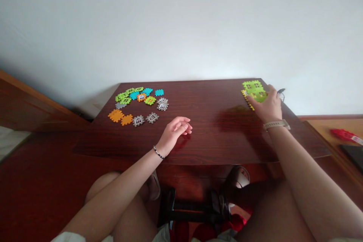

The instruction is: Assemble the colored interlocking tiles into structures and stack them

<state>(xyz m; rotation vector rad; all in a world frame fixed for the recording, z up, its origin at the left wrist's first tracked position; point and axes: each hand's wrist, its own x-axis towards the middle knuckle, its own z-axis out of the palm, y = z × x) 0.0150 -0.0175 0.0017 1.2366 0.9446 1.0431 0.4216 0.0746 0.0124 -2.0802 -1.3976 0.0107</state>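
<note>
On the right side of the table, my right hand (pixel 269 106) spans a lime-green panel of joined puzzle tiles (pixel 254 86), thumb on its left side and fingers toward the right. The panel has window-shaped openings and toothed edges. Yellow toothed tiles (pixel 250 107) show beside and under it, partly hidden. My left hand (pixel 177 128) is held over the front middle of the table, palm turned inward. Its fingers are loosely stretched with nothing in them. Nearest to it is a grey tile with a white window (pixel 152 117).
Loose tiles lie at the table's left: green (pixel 121 96), blue (pixel 159 92), orange (pixel 116 115) and grey (pixel 138 121). A white wall (pixel 181 26) rises behind the brown table (pixel 198 102). A red object (pixel 344 135) lies on a lower surface at right.
</note>
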